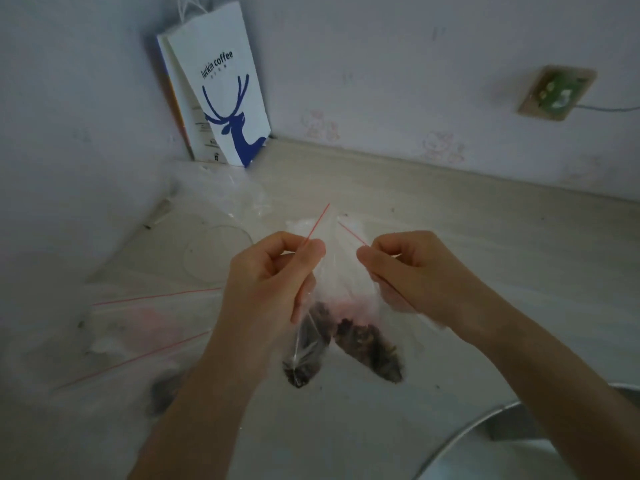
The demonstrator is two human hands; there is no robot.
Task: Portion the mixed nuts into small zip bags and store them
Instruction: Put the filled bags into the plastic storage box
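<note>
1. Left hand (273, 271) pinches the red zip strip of a small clear plastic zip bag (308, 327), fingers curled tight on it. Right hand (415, 268) pinches the top of what looks like a second small clear zip bag (349, 271) the same way.
2. Both bags hang over the pale beige table (485, 237), centre near, touching each other. Each holds a clump of dark brown mixed nuts (374, 355) at its bottom.
3. Progress, as judged: two portions seem filled. Cannot tell if the zips are sealed. Sealing and storing look still to do.
4. Left on the table, larger clear zip bags with red strips (138, 327) lie flat with dark bits inside, blurred. Cannot tell if they are the supply or more portions.
5. Far left corner: white paper bag with blue deer print (225, 105), upright against the wall. A clear round dish (214, 251) lies between it and the hands.
6. Near right: grey round metal bowl (467, 441), only its rim in view, contents hidden.
7. Likely hindrance: the loose plastic crowding the left side and the bowl near right leave little room to set bags down.
</note>
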